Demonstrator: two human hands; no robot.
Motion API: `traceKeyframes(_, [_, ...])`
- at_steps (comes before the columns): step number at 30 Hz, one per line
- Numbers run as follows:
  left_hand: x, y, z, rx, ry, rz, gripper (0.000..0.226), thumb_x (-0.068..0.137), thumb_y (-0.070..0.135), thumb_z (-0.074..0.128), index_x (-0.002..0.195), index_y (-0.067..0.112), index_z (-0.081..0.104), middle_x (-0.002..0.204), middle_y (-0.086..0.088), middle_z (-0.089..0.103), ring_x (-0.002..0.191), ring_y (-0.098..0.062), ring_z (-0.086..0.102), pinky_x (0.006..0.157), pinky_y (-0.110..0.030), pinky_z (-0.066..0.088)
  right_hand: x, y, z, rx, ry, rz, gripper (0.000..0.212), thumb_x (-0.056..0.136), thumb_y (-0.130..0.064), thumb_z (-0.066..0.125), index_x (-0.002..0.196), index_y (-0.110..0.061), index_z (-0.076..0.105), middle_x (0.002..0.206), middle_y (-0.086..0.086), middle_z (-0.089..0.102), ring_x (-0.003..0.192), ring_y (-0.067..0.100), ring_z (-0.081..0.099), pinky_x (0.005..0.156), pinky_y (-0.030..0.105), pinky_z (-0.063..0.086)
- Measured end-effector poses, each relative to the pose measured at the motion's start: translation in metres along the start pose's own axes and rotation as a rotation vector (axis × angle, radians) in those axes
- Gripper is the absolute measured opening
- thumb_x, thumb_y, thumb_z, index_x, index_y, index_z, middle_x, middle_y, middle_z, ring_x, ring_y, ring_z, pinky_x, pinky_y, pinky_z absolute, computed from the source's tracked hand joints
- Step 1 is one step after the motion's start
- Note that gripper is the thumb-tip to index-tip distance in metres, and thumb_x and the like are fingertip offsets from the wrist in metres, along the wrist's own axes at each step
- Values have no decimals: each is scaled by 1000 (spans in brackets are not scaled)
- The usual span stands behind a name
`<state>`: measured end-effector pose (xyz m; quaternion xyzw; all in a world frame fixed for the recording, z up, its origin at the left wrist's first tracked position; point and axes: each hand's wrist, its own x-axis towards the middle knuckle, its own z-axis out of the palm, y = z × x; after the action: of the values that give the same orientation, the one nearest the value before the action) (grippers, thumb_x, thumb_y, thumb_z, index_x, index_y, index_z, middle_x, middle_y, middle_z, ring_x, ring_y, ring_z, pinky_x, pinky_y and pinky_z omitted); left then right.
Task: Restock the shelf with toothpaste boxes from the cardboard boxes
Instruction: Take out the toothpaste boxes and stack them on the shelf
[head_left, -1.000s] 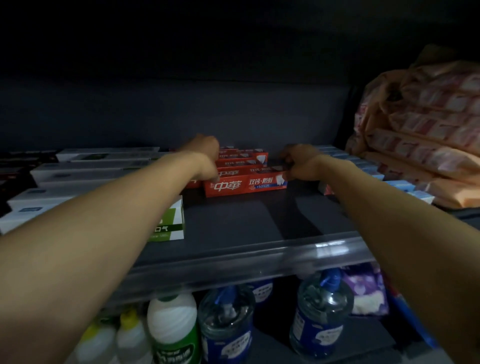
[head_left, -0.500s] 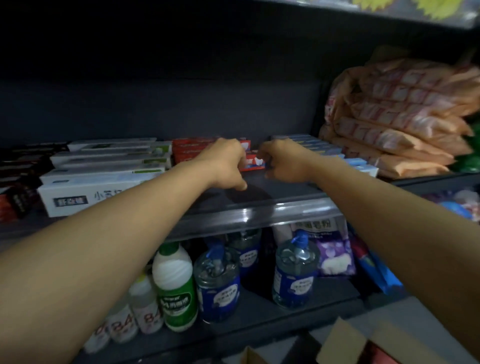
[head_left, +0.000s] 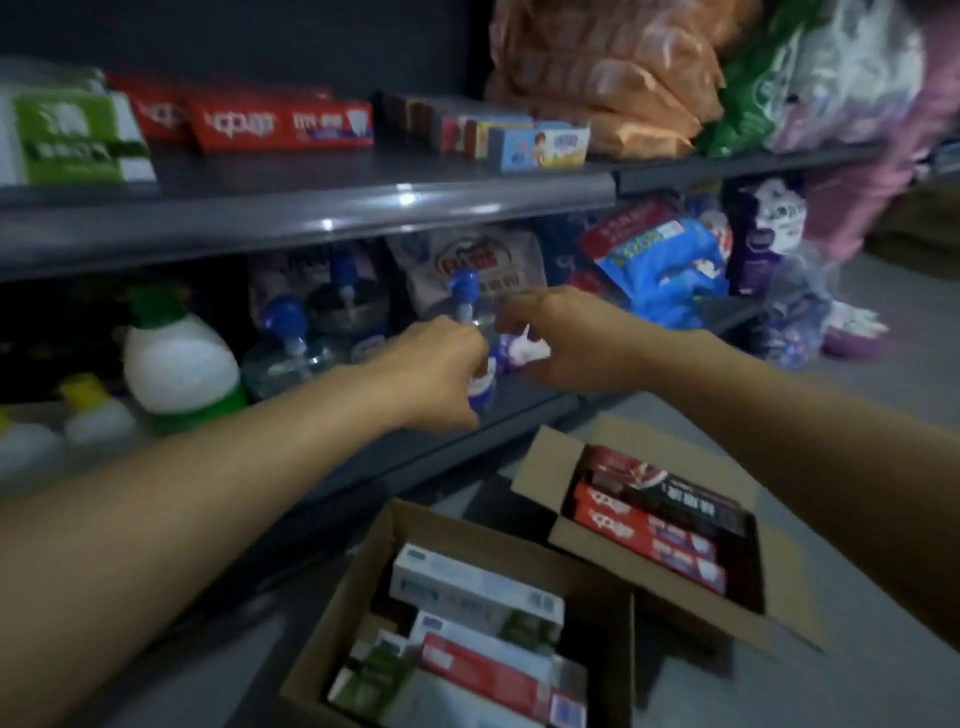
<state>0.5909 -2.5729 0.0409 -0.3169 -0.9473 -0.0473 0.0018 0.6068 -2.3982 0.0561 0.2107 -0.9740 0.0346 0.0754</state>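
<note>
Below, two cardboard boxes (head_left: 670, 525) hold toothpaste boxes (head_left: 475, 597).

Two bare arms reach out in front of the shelf (head_left: 311, 208). The left hand (head_left: 436, 369) and the right hand (head_left: 566, 338) hang near each other, fingers loosely curled, holding nothing. Red toothpaste boxes (head_left: 280, 124) sit on the shelf at eleven o'clock. Two open cardboard boxes (head_left: 670, 525) rest on the floor at five o'clock.

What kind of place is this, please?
Probably a small shop aisle: a shelf stocked with red toothpaste boxes, detergent bottles below, and open cardboard boxes of stock on the floor.
</note>
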Motion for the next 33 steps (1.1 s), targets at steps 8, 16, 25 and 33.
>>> traceKeyframes(8, [-37,7,96,-72,-237,33,36,73,31,77,103,18,62,97,2,61,87,-18,60,74,-36,56,-62,-30,91,39,-238,49,42,82,-21,65,122,-18,52,122,2,54,110,20,52,85,29,42])
traceKeyframes(16, [-67,0,153,-97,-334,14,33,74,31,76,102,20,63,100,2,63,88,-17,61,76,-35,56,-99,-52,161,158,-495,113,42,87,-27,63,126,-22,50,120,-1,54,103,17,55,87,33,50])
traceKeyframes(25, [-82,-2,197,-117,-393,11,30,77,29,77,102,20,63,104,1,62,90,-15,59,73,-29,54,-120,-61,245,132,-776,138,50,85,-34,67,127,-13,50,121,10,58,105,24,58,89,35,51])
traceKeyframes(33, [-86,-12,210,-192,-406,-20,30,77,29,75,103,22,64,108,4,62,94,-13,59,77,-27,55,-115,-63,258,212,-942,146,36,90,-28,61,119,-7,58,120,13,59,111,26,56,94,34,47])
